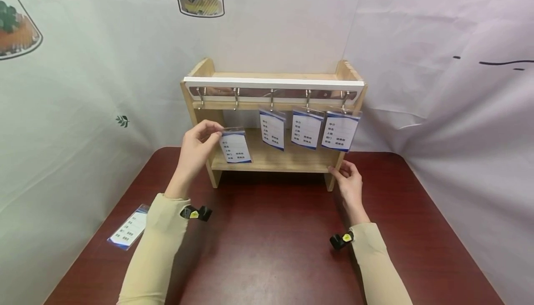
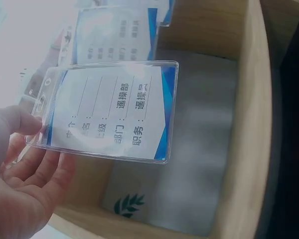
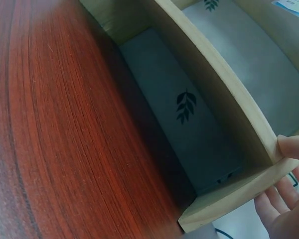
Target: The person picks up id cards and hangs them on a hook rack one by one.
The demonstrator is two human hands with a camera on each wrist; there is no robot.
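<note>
My left hand (image 1: 198, 145) pinches a badge in a clear plastic sleeve (image 1: 235, 148) by its top left corner, below the two left hooks of the wooden rack (image 1: 267, 166). In the left wrist view the thumb (image 2: 25, 121) lies on the badge's slotted end, with fingers behind it. Three like badges hang from the other hooks: one at the middle (image 1: 272, 130), one right of it (image 1: 307, 130) and one at the far right (image 1: 340, 132). My right hand (image 1: 349, 182) grips the rack's right side panel low down, thumb on the front, fingers outside.
Another badge (image 1: 129, 227) lies on the dark red table (image 1: 267, 249), beside my left forearm. The metal hook strip (image 1: 254, 92) runs along the rack's white front rail (image 1: 273, 82). Behind stands a pale printed cloth (image 1: 283, 22).
</note>
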